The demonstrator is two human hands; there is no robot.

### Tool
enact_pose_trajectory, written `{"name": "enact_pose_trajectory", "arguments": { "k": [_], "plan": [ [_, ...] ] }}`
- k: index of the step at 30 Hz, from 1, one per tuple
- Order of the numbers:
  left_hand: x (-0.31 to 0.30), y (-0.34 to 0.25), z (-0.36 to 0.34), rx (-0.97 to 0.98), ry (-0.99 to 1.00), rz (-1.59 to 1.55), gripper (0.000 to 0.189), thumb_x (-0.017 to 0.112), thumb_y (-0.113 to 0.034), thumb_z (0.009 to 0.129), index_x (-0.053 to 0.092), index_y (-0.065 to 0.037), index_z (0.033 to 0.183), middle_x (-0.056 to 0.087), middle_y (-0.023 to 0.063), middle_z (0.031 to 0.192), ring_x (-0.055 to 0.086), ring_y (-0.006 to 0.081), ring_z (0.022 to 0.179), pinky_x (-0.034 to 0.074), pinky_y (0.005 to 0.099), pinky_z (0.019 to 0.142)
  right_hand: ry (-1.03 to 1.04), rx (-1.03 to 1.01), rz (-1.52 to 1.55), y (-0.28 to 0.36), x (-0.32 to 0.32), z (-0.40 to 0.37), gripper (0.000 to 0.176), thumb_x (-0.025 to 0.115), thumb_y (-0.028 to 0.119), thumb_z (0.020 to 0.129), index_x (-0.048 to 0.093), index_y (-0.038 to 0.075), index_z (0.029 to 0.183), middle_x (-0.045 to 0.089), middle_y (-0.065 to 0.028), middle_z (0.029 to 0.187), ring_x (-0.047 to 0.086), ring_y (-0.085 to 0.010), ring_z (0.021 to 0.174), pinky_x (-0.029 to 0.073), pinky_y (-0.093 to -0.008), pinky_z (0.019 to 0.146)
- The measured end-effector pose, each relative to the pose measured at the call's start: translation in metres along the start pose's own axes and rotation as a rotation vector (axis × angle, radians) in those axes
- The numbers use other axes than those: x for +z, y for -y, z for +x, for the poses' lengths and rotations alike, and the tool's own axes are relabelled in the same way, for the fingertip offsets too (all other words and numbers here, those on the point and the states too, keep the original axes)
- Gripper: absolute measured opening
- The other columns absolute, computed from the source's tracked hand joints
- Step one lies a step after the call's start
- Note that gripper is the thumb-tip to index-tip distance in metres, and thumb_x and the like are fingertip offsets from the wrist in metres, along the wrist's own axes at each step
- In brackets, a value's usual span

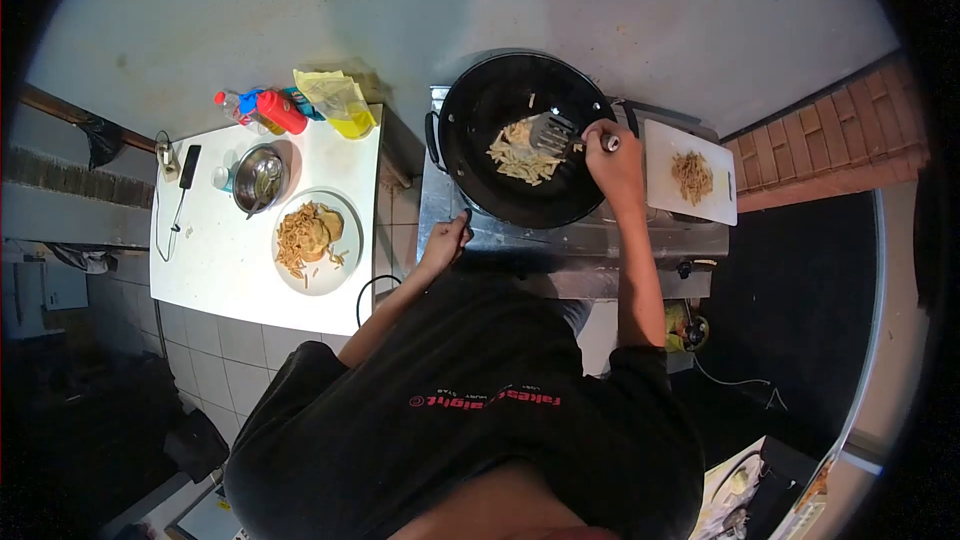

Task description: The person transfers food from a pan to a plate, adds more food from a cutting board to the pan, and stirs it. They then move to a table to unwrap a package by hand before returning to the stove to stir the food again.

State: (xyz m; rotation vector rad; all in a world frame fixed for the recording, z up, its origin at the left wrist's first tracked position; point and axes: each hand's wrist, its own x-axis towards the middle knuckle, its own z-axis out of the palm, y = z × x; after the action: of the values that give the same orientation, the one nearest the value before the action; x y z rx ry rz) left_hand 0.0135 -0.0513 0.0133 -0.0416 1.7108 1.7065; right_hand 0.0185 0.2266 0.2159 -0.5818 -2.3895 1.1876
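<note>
White table (215, 270) at the left of the frame: red bottle (282, 111) and yellow bag (335, 100) at its top edge, metal bowl (258, 178) below them, plate (345, 270) of fried noodles lower right of the bowl. None of it is in your way

Your left hand (445, 240) rests on the front edge of the steel stove top (450, 195), just below the wok rim. It looks empty, and I can't tell how far the fingers are curled

Black wok (480, 105) sits centre frame, with pale food strips (515, 155) bunched in the middle of its floor. The slotted spatula (553, 130) has its blade at the upper right edge of that pile

Your right hand (612, 155) is closed around the spatula handle, over the right rim

My read for the stir:
- run the blade flat along the wok floor and get under the pile rather than pushing it
- turn from the edge into the centre, so no strips climb the wall
- keep that wrist high, off the rim
- brace the wok with your left hand only if it rocks

Cutting board (665, 140) at the right holds a small chopped heap (692, 175) near your right hand
</note>
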Motion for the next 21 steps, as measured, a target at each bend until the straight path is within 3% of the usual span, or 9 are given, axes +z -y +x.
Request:
{"name": "enact_pose_trajectory", "arguments": {
  "k": [15,21],
  "plan": [
    [-0.002,0.010,0.008,0.017,-0.003,0.039,0.065,0.044,-0.052,0.103,0.042,-0.011,0.052,0.036,-0.0013,0.044,0.036,0.0098,0.037,0.025,0.0276,0.041,-0.036,-0.065,-0.086,0.000,0.014,0.003,0.015,0.059,0.011,0.085,0.069,-0.001,0.085,0.067,-0.0255,0.079,0.067,-0.0418,0.079,0.052,-0.0440,0.072],
    [-0.001,0.010,0.007,0.034,-0.013,0.039,0.065,0.044,-0.052,0.103,0.043,-0.011,0.052,0.037,-0.0014,0.045,0.036,0.0096,0.037,0.025,0.0275,0.041,0.062,-0.105,-0.066,0.004,0.005,0.008,0.012,0.060,0.010,0.085,0.068,0.000,0.084,0.068,-0.0215,0.079,0.068,-0.0394,0.079,0.052,-0.0399,0.071]
  ]
}}
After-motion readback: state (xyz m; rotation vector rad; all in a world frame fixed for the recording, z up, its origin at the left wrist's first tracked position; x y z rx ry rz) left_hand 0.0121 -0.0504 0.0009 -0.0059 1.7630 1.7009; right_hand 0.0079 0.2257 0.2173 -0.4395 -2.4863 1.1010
